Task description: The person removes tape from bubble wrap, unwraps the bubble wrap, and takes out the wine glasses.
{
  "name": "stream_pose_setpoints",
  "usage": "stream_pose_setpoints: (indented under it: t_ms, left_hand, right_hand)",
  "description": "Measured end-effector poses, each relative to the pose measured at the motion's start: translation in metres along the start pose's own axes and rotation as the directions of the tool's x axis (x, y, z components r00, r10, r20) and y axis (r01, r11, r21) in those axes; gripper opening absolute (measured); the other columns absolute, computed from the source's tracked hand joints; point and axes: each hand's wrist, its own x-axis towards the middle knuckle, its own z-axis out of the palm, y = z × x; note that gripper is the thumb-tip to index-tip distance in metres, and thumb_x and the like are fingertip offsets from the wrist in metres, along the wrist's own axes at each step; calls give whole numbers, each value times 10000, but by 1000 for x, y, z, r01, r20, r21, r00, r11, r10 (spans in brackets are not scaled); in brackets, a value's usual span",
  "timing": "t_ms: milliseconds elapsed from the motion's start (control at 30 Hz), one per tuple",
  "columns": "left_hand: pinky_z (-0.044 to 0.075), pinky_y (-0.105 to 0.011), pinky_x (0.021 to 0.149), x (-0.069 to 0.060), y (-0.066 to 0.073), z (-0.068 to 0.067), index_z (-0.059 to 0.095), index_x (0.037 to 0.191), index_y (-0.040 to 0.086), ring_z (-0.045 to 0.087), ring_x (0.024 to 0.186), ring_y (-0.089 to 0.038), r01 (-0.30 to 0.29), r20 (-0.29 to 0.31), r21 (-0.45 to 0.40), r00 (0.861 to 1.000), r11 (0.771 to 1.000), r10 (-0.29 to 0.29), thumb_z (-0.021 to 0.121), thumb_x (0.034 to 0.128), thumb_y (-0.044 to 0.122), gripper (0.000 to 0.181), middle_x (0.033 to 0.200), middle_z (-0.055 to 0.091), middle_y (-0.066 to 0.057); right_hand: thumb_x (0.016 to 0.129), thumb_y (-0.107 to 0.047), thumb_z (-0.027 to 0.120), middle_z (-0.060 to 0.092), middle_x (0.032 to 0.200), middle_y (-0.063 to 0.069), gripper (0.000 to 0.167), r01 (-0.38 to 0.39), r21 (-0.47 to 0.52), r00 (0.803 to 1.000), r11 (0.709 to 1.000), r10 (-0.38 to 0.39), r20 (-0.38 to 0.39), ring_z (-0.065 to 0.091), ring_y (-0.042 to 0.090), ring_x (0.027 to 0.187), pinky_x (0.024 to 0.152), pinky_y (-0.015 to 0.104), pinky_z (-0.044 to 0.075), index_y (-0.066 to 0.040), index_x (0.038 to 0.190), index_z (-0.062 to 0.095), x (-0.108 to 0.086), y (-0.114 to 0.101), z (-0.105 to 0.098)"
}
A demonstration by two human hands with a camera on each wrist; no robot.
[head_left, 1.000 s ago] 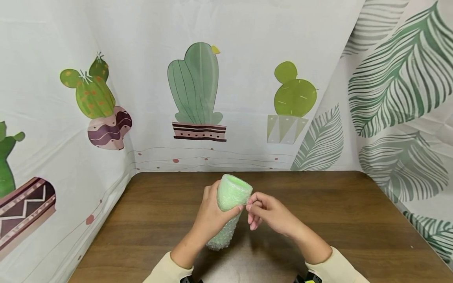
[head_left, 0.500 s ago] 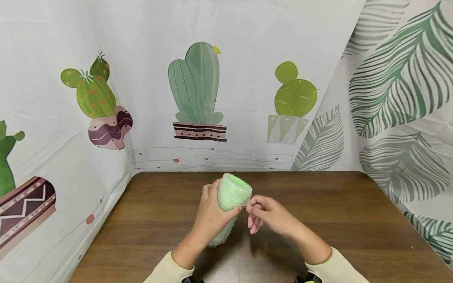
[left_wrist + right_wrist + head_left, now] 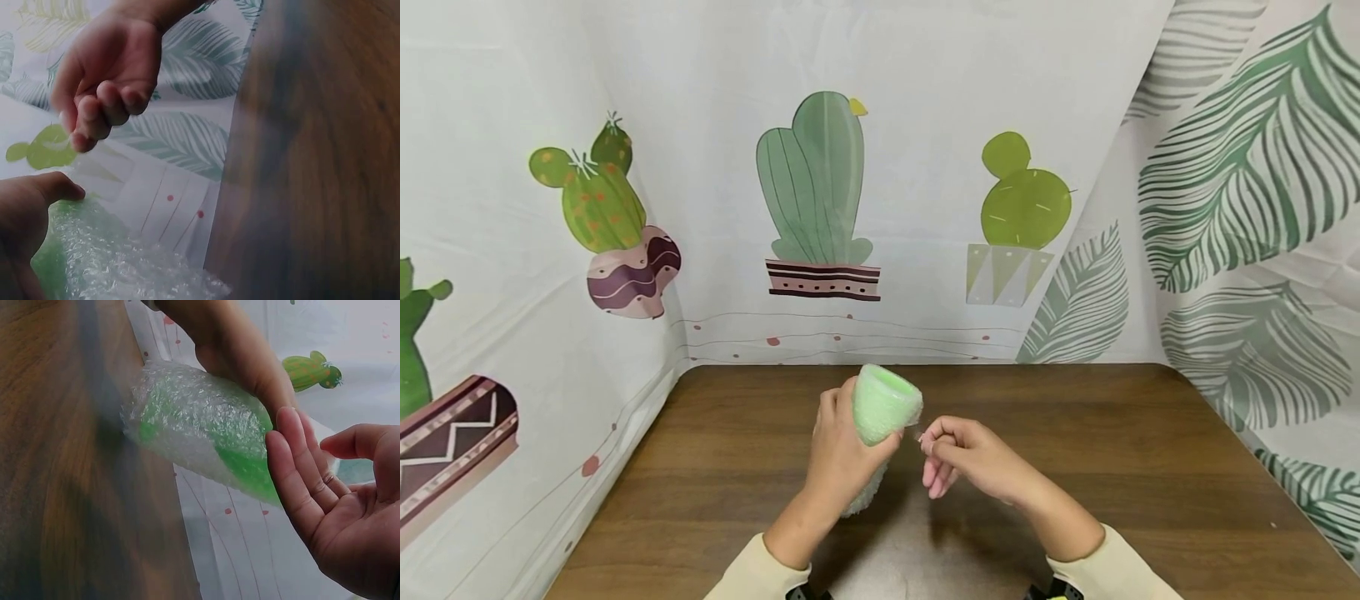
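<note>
A light green cup [image 3: 887, 408], wrapped in bubble wrap [image 3: 194, 419], leans over the table with its open rim up and to the right. My left hand [image 3: 842, 450] grips it round the side, the thumb across its front. Just right of the rim, my right hand [image 3: 966, 454] pinches the end of a thin clear strip, perhaps tape, between thumb and forefinger. The strip spans the small gap to the wrap and is hard to make out. In the left wrist view, bubble wrap covers the cup's lower body. My palm hides part of the cup.
The brown wooden table [image 3: 1112, 467] extends on both sides of the hands. A white cloth backdrop [image 3: 925, 67] printed with cacti and leaves stands along its back and sides.
My left hand and the wrapped cup have shifted slightly left and tilted, widening the gap to my right hand. The right hand has stayed nearly in place, its fingertips now apart from the cup.
</note>
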Motion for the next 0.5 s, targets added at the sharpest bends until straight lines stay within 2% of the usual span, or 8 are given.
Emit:
stream_pose_setpoints:
  t_ms: [100, 233, 500]
  left_hand:
    - [511, -413, 812, 2, -4, 0, 427, 1462, 159, 560, 985, -266, 13, -15, -17, 1000, 1000, -14, 883, 692, 417, 931, 1207, 498, -124]
    - [509, -402, 817, 3, -5, -1, 419, 1469, 164, 558, 987, -257, 35, 15, -53, 999, 998, -35, 873, 711, 439, 926, 1215, 488, -117]
    - [509, -392, 829, 3, -3, -3, 417, 1475, 171, 559, 1002, -236, 78, 58, -109, 996, 991, -72, 856, 727, 452, 911, 1236, 488, -106]
  right_hand:
    - [1024, -68, 453, 688, 810, 152, 185, 14, 5, 1000, 1000, -14, 0, 726, 232, 674, 681, 518, 607, 81, 1086, 544, 0, 0, -1]
    - [1028, -62, 443, 695, 864, 187, 208, 32, 13, 999, 999, -32, 5, 729, 227, 700, 691, 488, 616, 90, 1138, 533, 0, 0, -1]
    - [1041, -63, 445, 714, 955, 267, 222, 49, 31, 999, 998, -50, 11, 748, 234, 744, 721, 532, 605, 79, 1206, 488, 1, 1, -1]
